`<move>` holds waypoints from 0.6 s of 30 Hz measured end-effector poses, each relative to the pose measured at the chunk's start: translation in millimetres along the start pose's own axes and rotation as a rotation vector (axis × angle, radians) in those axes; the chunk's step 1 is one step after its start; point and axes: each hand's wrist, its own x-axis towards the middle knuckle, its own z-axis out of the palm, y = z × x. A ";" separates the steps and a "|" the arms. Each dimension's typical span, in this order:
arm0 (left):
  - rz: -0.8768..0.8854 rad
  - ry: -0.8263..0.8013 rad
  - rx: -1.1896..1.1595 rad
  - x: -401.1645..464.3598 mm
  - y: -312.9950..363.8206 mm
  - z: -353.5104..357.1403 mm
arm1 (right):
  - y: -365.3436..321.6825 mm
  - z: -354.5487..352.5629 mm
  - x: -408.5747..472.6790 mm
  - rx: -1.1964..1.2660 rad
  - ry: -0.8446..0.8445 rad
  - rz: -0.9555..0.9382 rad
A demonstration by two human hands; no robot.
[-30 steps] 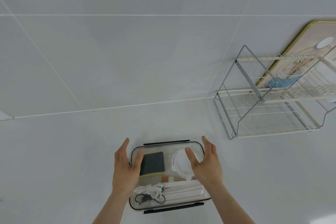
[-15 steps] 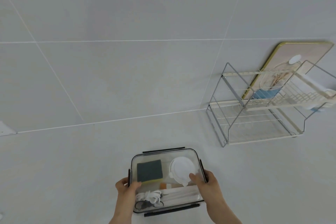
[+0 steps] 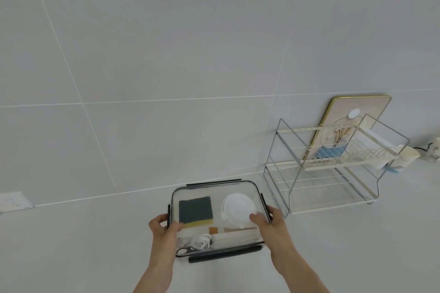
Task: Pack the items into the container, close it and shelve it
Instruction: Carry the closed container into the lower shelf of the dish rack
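A clear rectangular container with black latches sits on the white counter, its transparent lid on. Through the lid I see a green-and-yellow sponge, a white round item, white coiled cord and a long white packet. My left hand grips the container's left side, thumb on the lid. On the opposite side, my right hand holds the right edge the same way.
A two-tier wire rack stands to the right of the container against the tiled wall. A gold-rimmed board leans behind it. White items sit at the rack's upper right. A wall socket is far left.
My hands went from resting flat on the lid to gripping the container's two sides. The view tilted up, so the rack now shows in full.
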 end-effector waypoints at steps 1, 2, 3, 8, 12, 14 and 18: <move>0.020 -0.001 -0.005 -2.6 6.7 2.0 | -7.0 -2.1 -3.0 -0.001 0.005 -0.011; 0.038 -0.003 -0.010 -4.9 12.1 4.3 | -10.8 -5.0 -3.6 0.003 0.013 -0.015; 0.056 -0.005 -0.010 -7.9 17.2 7.1 | -15.4 -8.4 -5.7 0.010 0.022 -0.015; 0.120 -0.055 0.004 -23.8 25.6 30.1 | -16.2 -35.1 -9.0 0.037 0.091 0.004; 0.114 -0.101 0.046 -32.0 8.4 62.5 | -7.2 -72.1 -8.5 0.062 0.156 0.026; 0.109 -0.107 0.081 -36.8 -3.7 83.5 | -0.9 -94.7 -6.1 0.070 0.185 0.035; 0.083 -0.139 0.118 -45.4 -25.5 135.0 | 9.9 -146.5 7.2 0.068 0.258 0.057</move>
